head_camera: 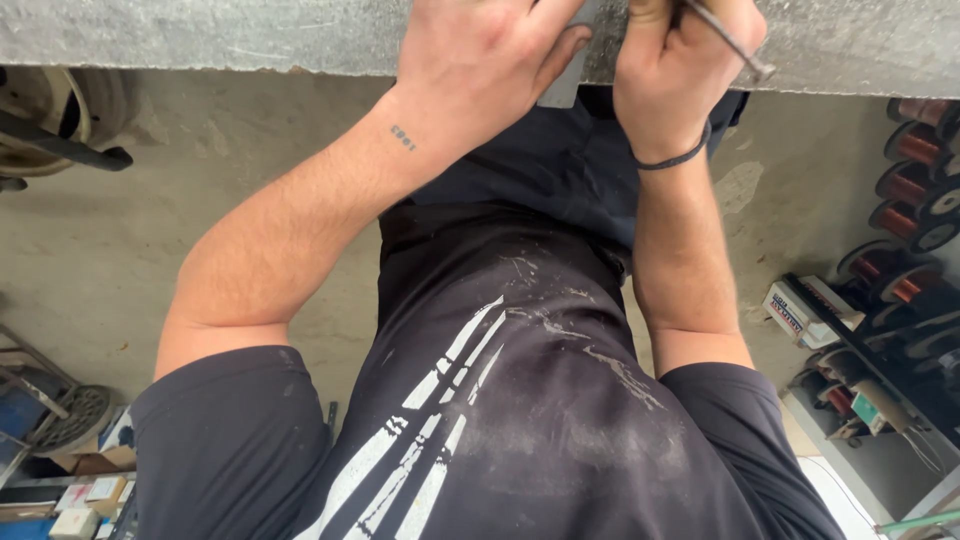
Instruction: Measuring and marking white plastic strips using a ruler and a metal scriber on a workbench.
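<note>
Nearest the camera is the person's dark, dust-streaked shirt [520,400] over a bare concrete floor [200,200], with copper wire spools [915,195] on a low rack at the right. Farther off, at the edge of a grey slab [200,30], the left hand [475,60] presses on a flat grey metal piece [562,90], thumb against it. Just right of it, the right hand [675,65] is clenched around a thin metal rod [730,40].
</note>
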